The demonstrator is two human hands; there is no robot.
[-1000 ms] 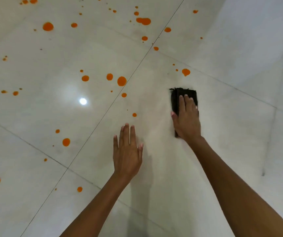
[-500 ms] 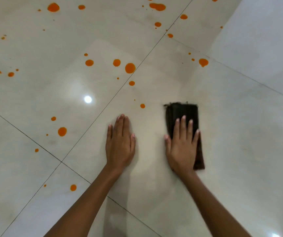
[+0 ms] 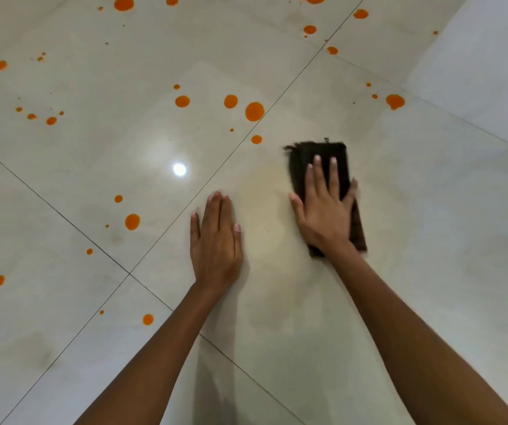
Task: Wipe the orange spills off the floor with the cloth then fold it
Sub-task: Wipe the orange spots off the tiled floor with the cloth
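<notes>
A dark folded cloth [image 3: 303, 157] lies flat on the glossy pale tiled floor [image 3: 430, 240]. My right hand [image 3: 324, 210] presses on it with straight fingers and covers its middle. My left hand [image 3: 215, 237] rests flat on the bare floor about a hand's width to the left of the cloth. Several orange spills dot the floor ahead and to the left; the nearest drop [image 3: 256, 139] lies just left of the cloth's far end, and a bigger blob [image 3: 254, 111] lies beyond it. A faint yellowish smear [image 3: 268, 210] shows between my hands.
More orange drops [image 3: 132, 221] lie to the left of my left hand, and one blob [image 3: 395, 101] lies ahead right. Dark grout lines [image 3: 185, 207] cross the tiles. A bright lamp reflection [image 3: 179, 169] shines on the floor.
My right hand has pulled the cloth back toward me and then slid it forward and left. The small orange drop near my hands is gone, and a faint smear shows there.
</notes>
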